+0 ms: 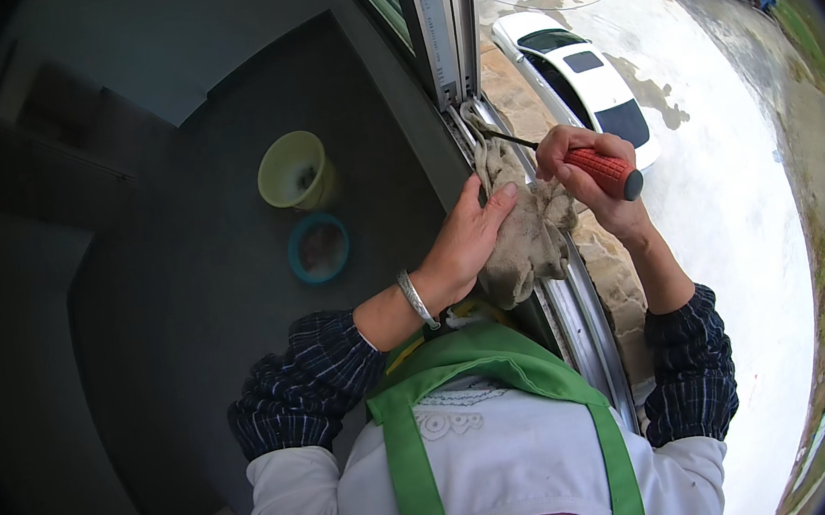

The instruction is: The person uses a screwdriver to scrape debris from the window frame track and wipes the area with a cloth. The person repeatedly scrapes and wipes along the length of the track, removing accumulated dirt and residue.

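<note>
My right hand (592, 171) is closed around the red handle of a screwdriver (605, 171). Its dark shaft slants away to the upper left, and the tip is hidden against a dirty cloth (524, 238). This greyish-brown cloth, possibly a work glove, lies bunched over the metal window track (581, 315). One narrow end of it reaches into the track at the foot of the upright window frame (443, 35). My left hand (474, 232) grips the cloth's near side, thumb on top and fingers partly hidden.
Indoors, on the dark floor (181, 282), stand a yellowish bucket (329, 179) and a blue-rimmed basin (294, 258). Outside and far below, a white car (595, 91) is parked on pale concrete. A stone-faced ledge (609, 267) runs along the track's outer side.
</note>
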Available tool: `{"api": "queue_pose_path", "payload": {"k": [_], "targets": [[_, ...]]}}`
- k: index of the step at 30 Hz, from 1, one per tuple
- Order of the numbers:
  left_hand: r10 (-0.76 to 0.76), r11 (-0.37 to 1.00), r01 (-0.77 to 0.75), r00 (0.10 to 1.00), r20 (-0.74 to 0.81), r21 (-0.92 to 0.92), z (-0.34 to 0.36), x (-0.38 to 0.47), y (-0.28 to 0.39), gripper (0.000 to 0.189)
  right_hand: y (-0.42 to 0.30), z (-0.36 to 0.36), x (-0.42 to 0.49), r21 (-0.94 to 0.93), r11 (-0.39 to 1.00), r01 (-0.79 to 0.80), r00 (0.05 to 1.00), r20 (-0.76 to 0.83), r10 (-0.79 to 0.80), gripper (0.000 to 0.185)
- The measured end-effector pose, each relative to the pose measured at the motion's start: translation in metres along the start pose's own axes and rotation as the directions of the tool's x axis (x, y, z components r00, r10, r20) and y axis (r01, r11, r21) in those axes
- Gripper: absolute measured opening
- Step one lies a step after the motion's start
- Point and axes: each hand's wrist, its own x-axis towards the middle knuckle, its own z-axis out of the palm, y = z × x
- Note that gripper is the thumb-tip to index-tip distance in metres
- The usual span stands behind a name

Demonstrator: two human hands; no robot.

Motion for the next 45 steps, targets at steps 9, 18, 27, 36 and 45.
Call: {"api": "queue_pose_path", "payload": {"k": [9,18,27,36,45], "targets": [[-0.019,0.997,0.02,1.0,-0.017,0.078,-0.001,0.003,-0.006,0.039,0.026,0.021,0.023,0.149,0.987,0.062,0.996,-0.078,-0.051,0.006],[-0.113,0.944,0.123,0.992,-0.05,0.306,-0.007,-0.03,0.017,0.066,0.037,0.015,0.004,-0.303,0.904,0.303,0.953,0.114,-0.281,0.014],[-0.098,0.966,0.122,0.989,-0.114,0.23,-0.006,-0.023,0.02,0.067,0.056,0.005,0.024,-0.367,0.752,0.548,0.781,0.546,-0.303,0.03],[-0.173,0.952,0.191,0.98,-0.096,0.24,-0.009,-0.025,0.015,0.059,0.028,-0.009,-0.012,-0.283,0.805,0.522,0.809,0.461,-0.363,0.03],[-0.085,0.891,0.15,0.982,-0.168,0.429,0.001,-0.025,0.024,0.062,0.058,0.002,0.001,-0.284,0.837,0.468,0.859,0.37,-0.355,0.021]]}}
